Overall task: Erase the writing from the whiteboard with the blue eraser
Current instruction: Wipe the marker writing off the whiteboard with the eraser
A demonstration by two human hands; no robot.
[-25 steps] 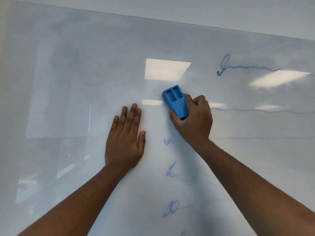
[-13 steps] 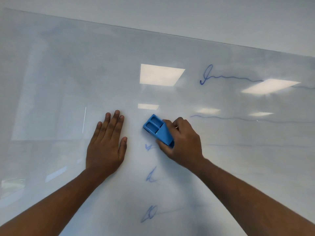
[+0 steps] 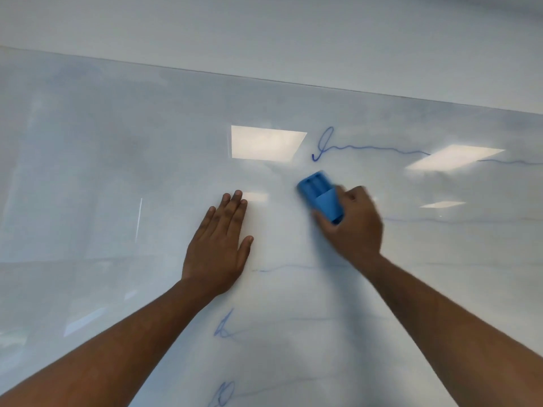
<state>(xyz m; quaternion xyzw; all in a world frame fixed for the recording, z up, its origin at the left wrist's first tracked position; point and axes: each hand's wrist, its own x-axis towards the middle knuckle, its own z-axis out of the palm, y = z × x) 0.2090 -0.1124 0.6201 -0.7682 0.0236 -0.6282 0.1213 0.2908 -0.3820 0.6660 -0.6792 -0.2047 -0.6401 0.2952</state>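
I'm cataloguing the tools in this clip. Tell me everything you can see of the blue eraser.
The blue eraser is a blocky piece that looks like moulded plastic, with two rectangular recesses in its upper back and a smooth sloped lower part. It is motion-blurred. Its pad side is hidden; it appears to lie against the whiteboard, tilted with its top end up-left, just below the looped blue scribble. The right hand grips its lower end, fingers curled round it.

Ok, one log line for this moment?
right hand grips blue eraser on whiteboard | left hand flat on board | blue writing remains
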